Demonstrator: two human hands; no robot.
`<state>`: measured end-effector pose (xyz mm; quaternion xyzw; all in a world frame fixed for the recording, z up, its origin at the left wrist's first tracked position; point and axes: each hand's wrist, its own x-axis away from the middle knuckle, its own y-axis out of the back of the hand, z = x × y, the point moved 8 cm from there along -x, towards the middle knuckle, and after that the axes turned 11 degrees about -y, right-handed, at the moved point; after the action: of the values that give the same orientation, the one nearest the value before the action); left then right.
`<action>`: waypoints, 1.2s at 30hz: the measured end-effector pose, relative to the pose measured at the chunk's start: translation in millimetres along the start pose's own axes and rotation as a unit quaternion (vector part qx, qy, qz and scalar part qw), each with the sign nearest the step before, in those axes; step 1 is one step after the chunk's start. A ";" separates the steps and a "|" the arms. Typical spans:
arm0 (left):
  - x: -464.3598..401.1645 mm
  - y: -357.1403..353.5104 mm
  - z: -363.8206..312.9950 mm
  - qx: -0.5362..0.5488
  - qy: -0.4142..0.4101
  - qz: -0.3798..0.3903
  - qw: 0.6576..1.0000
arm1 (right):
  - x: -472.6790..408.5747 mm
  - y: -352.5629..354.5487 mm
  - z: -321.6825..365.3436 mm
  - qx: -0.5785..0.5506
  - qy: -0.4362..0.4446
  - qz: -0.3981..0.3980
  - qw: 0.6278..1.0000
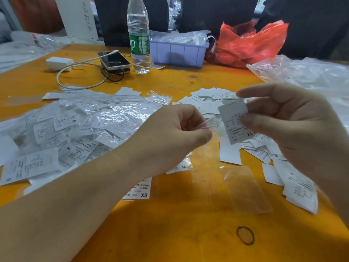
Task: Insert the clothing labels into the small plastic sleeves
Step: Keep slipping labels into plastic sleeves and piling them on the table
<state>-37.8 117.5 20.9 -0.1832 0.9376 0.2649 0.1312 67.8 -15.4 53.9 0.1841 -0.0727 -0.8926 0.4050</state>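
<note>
Clothing labels and clear plastic sleeves on an orange table (170, 233), one of each in hand.

Near centre lies an empty clear plastic sleeve (245, 190), long axis near to far. Above it, the right hand (294, 125) pinches a white paper label (236, 121) marked "XL", long axis upright and slightly tilted; the left hand (177, 133) pinches a thin clear sleeve (205, 124) beside it. Left, a heap of sleeved labels (75, 125) shows "M", "S", "XS". Right, loose labels (273, 154). Far off, a lilac plastic bin (179, 53) holds clear bags; a green-labelled water bottle (138, 35) stands beside it.

"XL" on held label (238, 124); "XS" label (140, 190)
</note>
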 end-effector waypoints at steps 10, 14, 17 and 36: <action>0.2 -1.5 -0.6 -0.012 -0.006 0.011 1.000 | -1.2 1.8 0.0 -0.004 -0.013 0.008 1.000; -0.1 -2.5 -0.4 -0.017 -0.004 0.016 1.000 | -1.6 2.8 1.7 0.003 -0.009 -0.004 1.000; 0.0 -2.8 0.5 -0.018 0.000 0.018 1.000 | -1.8 4.2 1.6 -0.005 -0.008 -0.014 1.000; 2.9 -13.3 0.4 -0.027 0.003 0.065 0.997 | -1.1 -1.2 2.0 -0.034 -0.002 0.009 0.999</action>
<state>-34.8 106.4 13.6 -0.1260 0.9405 0.2974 0.1054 66.9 -13.9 55.7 0.1680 -0.0448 -0.8911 0.4191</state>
